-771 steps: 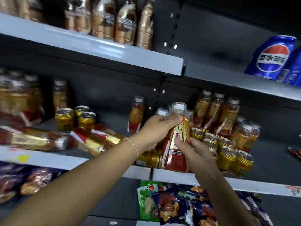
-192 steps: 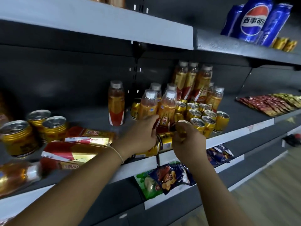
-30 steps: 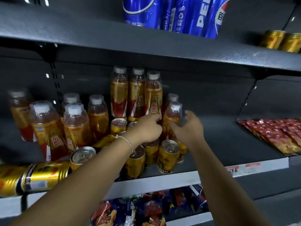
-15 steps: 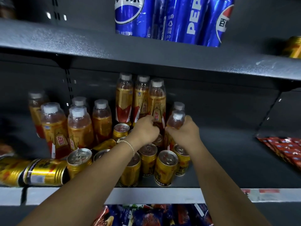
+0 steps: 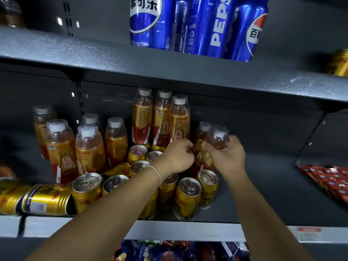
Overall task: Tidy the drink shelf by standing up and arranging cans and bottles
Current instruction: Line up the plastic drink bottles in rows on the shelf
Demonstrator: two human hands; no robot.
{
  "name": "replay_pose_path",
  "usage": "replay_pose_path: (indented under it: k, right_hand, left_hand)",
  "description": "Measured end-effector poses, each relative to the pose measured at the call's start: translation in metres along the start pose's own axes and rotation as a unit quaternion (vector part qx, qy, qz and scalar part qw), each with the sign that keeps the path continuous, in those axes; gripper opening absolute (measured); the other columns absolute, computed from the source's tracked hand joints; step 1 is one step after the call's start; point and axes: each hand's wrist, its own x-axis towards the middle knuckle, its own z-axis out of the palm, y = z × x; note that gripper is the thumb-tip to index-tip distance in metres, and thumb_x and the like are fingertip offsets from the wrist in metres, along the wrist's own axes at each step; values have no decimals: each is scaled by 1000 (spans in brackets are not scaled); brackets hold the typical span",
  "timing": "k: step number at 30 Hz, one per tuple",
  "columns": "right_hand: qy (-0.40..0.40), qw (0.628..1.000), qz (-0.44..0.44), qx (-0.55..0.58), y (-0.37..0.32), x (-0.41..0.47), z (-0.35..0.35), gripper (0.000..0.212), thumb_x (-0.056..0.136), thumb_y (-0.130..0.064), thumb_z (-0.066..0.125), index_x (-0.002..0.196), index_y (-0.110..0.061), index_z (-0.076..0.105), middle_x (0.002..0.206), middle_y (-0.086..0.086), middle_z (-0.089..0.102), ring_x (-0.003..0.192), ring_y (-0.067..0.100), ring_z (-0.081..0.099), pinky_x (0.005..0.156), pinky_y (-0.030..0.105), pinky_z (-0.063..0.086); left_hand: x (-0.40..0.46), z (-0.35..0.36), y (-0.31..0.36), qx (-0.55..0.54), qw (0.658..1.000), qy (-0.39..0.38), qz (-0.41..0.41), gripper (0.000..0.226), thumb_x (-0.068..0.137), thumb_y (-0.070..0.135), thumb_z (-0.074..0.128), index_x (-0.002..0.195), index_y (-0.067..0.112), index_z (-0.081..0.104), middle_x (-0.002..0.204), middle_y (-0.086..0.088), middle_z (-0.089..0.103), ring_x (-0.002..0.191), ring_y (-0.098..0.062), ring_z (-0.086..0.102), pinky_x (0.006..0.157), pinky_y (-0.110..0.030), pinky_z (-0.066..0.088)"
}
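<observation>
My right hand (image 5: pixel 227 157) grips a small amber drink bottle (image 5: pixel 216 137) with a white cap, upright at the right end of the group. My left hand (image 5: pixel 178 157) is curled just left of it, fingertips at a second small bottle (image 5: pixel 200 132); what it holds is hidden. Three tall amber bottles (image 5: pixel 162 119) stand behind. Several gold cans (image 5: pixel 187 196) stand upright in front, under my wrists. More small bottles (image 5: pixel 88 146) stand at the left. Two gold cans (image 5: pixel 47 199) lie on their sides at the front left.
The dark shelf (image 5: pixel 273 185) is bare to the right of the cans, up to red packets (image 5: pixel 331 181). Blue Pepsi cans (image 5: pixel 197 25) stand on the shelf above, with a gold can (image 5: pixel 339 63) at its right. Snack bags (image 5: pixel 169 251) fill the shelf below.
The view has moved closer and slightly up. My right hand has closed more firmly round the small bottle on the right, and my left hand has drawn in beside it.
</observation>
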Motion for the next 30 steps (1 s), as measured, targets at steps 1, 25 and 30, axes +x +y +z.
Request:
replay_pose_path:
  k: [1,25,30]
  right_hand:
    - [14,1000,-4,14,-2,1,-5,43,64,-38,91,90,-30,59,87,-11,71,82,9,69,79,35,59]
    - [43,919,65,385,-112,-80,19,46,63,-30,91,100,-9,73,85,7,78,77,26,77,63,35,61]
    - [-21,929,97,357,-139,-121,69,48,69,-38,88,105,-13,69,83,0,78,74,20,77,58,31,60]
  left_hand:
    - [0,2,3,1,1000,-5,10,33,89,11,55,121,14,62,103,6,61,97,-9,56,72,-11,41]
    - [-80,-83,10,-126,984,-110,61,78,65,49,84,130,35,44,108,18,63,97,0,63,86,-25,55]
    - [-120,-148,-26,-123,987,-106,15,54,61,49,85,106,38,58,99,13,70,85,0,68,77,-25,59]
